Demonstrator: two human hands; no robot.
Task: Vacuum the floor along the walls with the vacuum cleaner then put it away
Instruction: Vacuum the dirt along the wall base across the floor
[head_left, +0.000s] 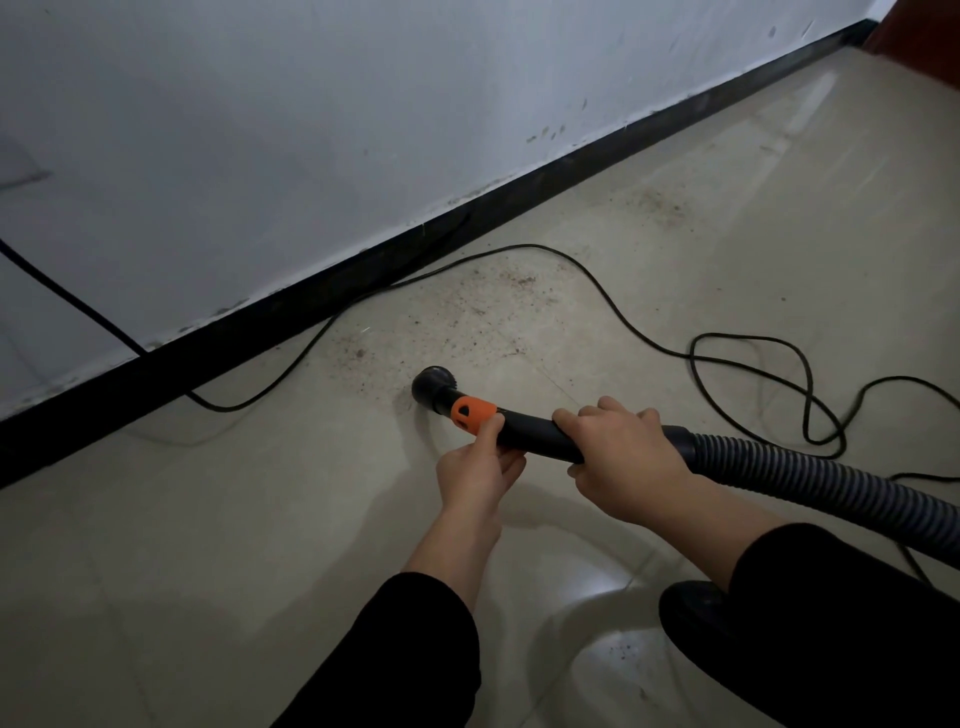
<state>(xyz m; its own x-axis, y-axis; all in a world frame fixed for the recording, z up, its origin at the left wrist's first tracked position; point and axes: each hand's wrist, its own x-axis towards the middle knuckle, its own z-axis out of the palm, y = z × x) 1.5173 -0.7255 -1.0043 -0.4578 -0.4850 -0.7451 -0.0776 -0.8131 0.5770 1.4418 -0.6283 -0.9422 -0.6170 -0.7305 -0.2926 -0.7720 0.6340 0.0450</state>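
Observation:
A black vacuum hose handle (524, 428) with an orange collar (471, 413) ends in a round black nozzle (434, 387) resting on the beige tiled floor (208, 519). My right hand (623, 457) is wrapped around the handle just ahead of the ribbed grey hose (810, 480). My left hand (480, 470) pinches the handle from below, thumb against the orange collar. Brown dirt specks (467, 312) lie scattered on the tiles between the nozzle and the black skirting board (363, 275). The vacuum's body is out of view.
A thin black power cord (597, 280) runs along the skirting, loops across the floor to the right and climbs the white wall (260, 130) at the left. A dark shoe (696, 608) shows at the lower right. More dirt (660, 205) lies further along the wall.

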